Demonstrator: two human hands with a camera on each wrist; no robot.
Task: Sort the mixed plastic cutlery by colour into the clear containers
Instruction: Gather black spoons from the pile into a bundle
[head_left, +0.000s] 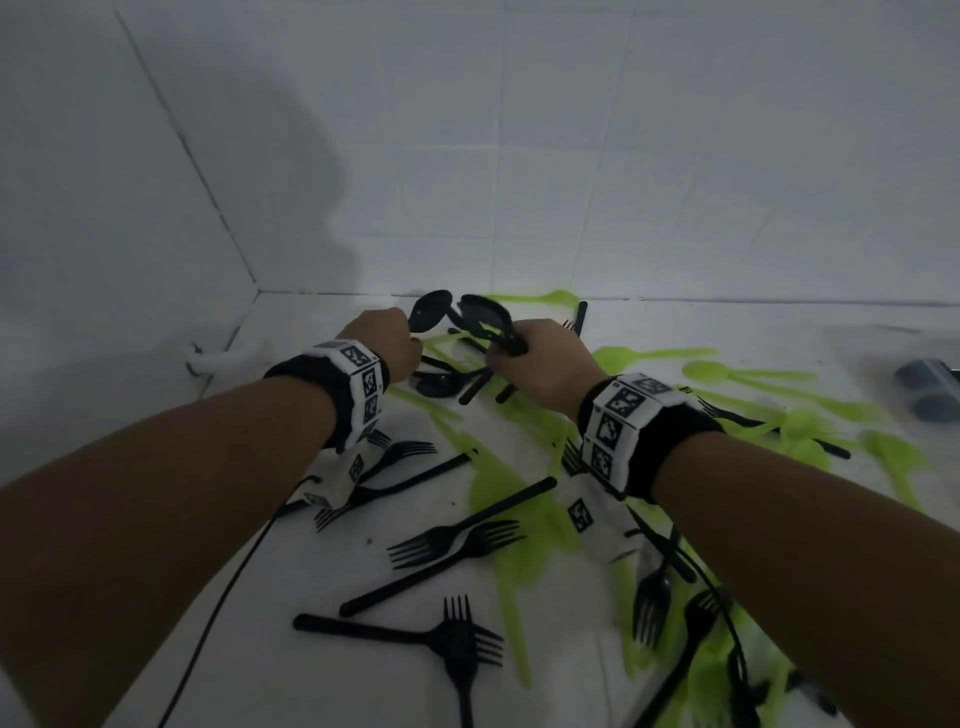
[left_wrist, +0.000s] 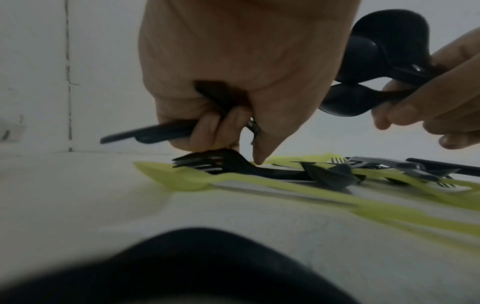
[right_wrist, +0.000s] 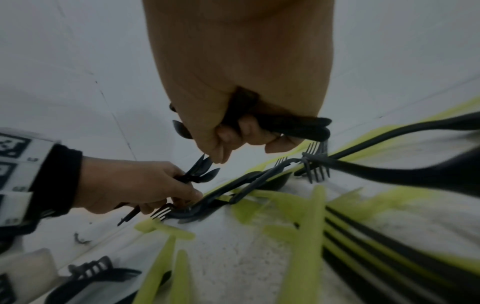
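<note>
Black and lime-green plastic cutlery lies mixed on a white tiled surface. My left hand (head_left: 387, 345) grips black spoons (head_left: 430, 310), bowls pointing up, at the pile's far end. In the left wrist view its fingers (left_wrist: 221, 131) curl round black handles (left_wrist: 153, 134), and a fingertip touches a black fork (left_wrist: 228, 164) that lies across a green spoon (left_wrist: 182, 179). My right hand (head_left: 540, 358) grips a bundle of black spoons (head_left: 485, 314) close beside the left. The right wrist view shows its fingers (right_wrist: 244, 131) wrapped round the handles (right_wrist: 298, 127).
Several black forks (head_left: 457, 543) and green pieces (head_left: 498, 488) are scattered in front of and under my arms. More green spoons (head_left: 727, 371) lie to the right. A blurred grey container (head_left: 930, 387) sits at the right edge. Tiled walls meet in a corner (head_left: 257, 291). A black cable (head_left: 223, 597) runs below my left arm.
</note>
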